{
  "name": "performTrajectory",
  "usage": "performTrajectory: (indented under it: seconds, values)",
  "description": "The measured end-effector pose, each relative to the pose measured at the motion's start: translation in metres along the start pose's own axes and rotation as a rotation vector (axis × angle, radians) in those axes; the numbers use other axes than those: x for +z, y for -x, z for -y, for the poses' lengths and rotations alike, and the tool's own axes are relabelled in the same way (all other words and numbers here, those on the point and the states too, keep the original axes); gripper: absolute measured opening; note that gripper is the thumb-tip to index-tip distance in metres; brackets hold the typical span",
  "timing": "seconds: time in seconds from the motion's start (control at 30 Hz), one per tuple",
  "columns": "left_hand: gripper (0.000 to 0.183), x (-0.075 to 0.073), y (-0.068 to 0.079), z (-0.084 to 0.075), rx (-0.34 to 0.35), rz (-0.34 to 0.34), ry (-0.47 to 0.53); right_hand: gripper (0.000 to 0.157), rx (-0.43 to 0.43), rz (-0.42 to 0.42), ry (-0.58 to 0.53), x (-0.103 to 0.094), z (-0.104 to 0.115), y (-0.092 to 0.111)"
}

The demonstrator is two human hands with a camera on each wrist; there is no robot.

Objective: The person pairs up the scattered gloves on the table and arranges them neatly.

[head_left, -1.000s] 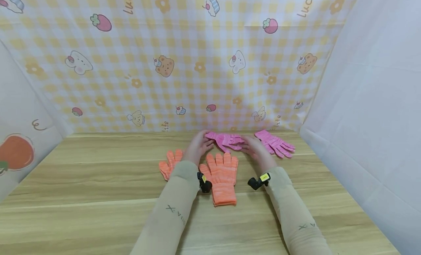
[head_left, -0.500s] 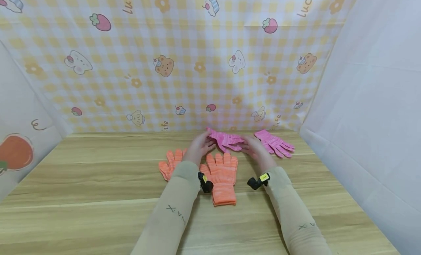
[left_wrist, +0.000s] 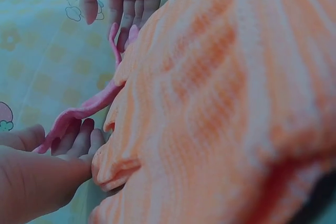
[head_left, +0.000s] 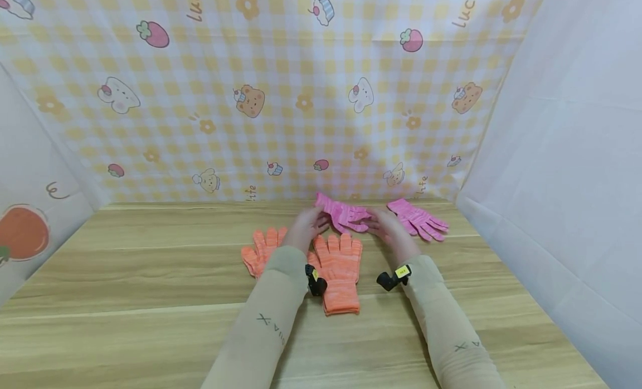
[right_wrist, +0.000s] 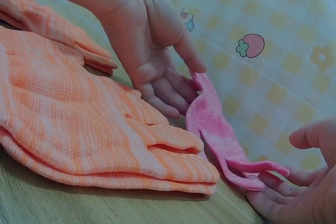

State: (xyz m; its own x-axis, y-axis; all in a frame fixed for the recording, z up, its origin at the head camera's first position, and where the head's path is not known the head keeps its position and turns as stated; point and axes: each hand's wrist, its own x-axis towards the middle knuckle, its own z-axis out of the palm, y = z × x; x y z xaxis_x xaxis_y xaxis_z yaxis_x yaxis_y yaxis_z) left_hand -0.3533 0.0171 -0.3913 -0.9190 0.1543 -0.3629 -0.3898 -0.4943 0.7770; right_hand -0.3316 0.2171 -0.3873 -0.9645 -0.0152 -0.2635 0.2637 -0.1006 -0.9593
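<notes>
A pink knit glove (head_left: 343, 213) is raised at its cuff end near the back of the table, between the two hands. My left hand (head_left: 306, 227) pinches the cuff between thumb and fingers, as the left wrist view also shows. At the other end, the fingers of my right hand (right_wrist: 310, 187) lie relaxed under the glove's fingertips, with the thumb held apart. Just in front lies an orange glove (head_left: 341, 266), fingers pointing away. Another orange glove (head_left: 261, 249) is partly hidden behind the left forearm.
A second pink glove (head_left: 417, 219) lies flat to the right of the right hand. The wooden table (head_left: 150, 277) ends at a checked yellow cloth (head_left: 281, 138) behind, and a white cloth (head_left: 562, 155) hangs on the right side.
The left hand has shifted slightly right, and the pink glove's cuff has risen with it. My right hand has stayed nearly still.
</notes>
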Motion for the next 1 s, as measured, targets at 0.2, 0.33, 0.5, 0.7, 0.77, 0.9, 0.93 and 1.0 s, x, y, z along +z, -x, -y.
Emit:
performTrajectory:
  seconds: [0.2, 0.33, 0.5, 0.7, 0.77, 0.9, 0.93, 1.0]
  values:
    - [0.036, -0.006, -0.018, 0.007, 0.03, 0.031, 0.031, 0.046, -0.005, -0.005, 0.005, 0.0, -0.001, 0.0]
    - [0.038, 0.006, 0.008, -0.002, 0.014, 0.029, 0.017, 0.046, -0.02, 0.012, 0.024, -0.001, -0.001, 0.001]
    - [0.039, 0.011, 0.014, -0.005, 0.033, 0.061, 0.01, 0.047, -0.01, -0.005, 0.018, -0.003, 0.0, 0.003]
    - [0.038, 0.017, 0.016, -0.007, 0.045, 0.092, 0.011, 0.049, 0.023, -0.051, -0.043, -0.003, 0.003, 0.002]
    - [0.039, 0.018, 0.017, -0.007, 0.053, 0.099, 0.009, 0.048, 0.029, -0.053, -0.04, -0.004, 0.004, 0.002]
    - [0.04, 0.024, 0.018, -0.008, 0.077, 0.136, 0.0, 0.048, 0.026, -0.045, -0.041, -0.005, 0.005, 0.003]
    - [0.041, 0.026, 0.019, -0.009, 0.084, 0.146, 0.0, 0.048, 0.023, -0.04, -0.042, -0.006, 0.005, 0.003]
    - [0.041, 0.029, 0.021, -0.009, 0.098, 0.162, -0.003, 0.047, 0.015, -0.025, -0.052, -0.007, 0.006, 0.003]
